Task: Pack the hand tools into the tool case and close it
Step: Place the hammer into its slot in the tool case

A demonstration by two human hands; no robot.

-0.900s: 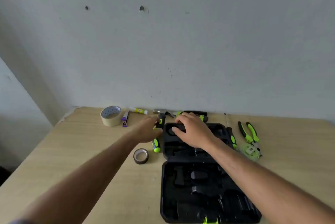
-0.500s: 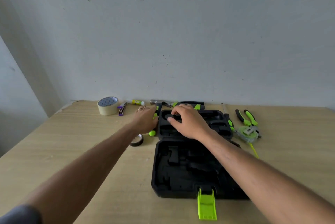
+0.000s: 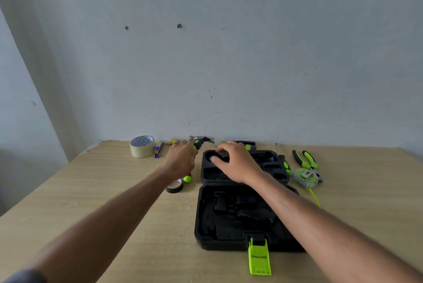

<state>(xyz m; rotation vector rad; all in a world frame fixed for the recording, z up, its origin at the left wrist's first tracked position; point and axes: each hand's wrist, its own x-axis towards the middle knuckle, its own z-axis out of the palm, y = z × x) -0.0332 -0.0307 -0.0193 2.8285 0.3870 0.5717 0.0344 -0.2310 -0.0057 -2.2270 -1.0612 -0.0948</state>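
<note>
The black tool case (image 3: pixel 229 221) lies open and flat on the wooden table, its green latch (image 3: pixel 259 257) pointing toward me. My right hand (image 3: pixel 238 164) rests on the far half, thumb in a round recess and fingers over the far rim. Left of the case, my left hand (image 3: pixel 180 159) covers the hammer (image 3: pixel 201 139), fingers curled on its handle near the head; the green handle end pokes out below the hand. Right of the case lie a screwdriver (image 3: pixel 285 164), pliers (image 3: pixel 306 160) and a tape measure (image 3: pixel 306 177). Another green-black tool (image 3: pixel 248 145) lies behind the case.
A masking tape roll (image 3: pixel 142 146), a purple stapler (image 3: pixel 158 150) and a small yellow stick (image 3: pixel 172 142) sit at the far left by the wall. A small dark tape roll (image 3: pixel 175 187) lies under my left wrist. The wall runs along the table's far edge.
The view has pulled back, so the case's near edge and green latch now show. Both hands stay in place on the hammer and the case's far half.
</note>
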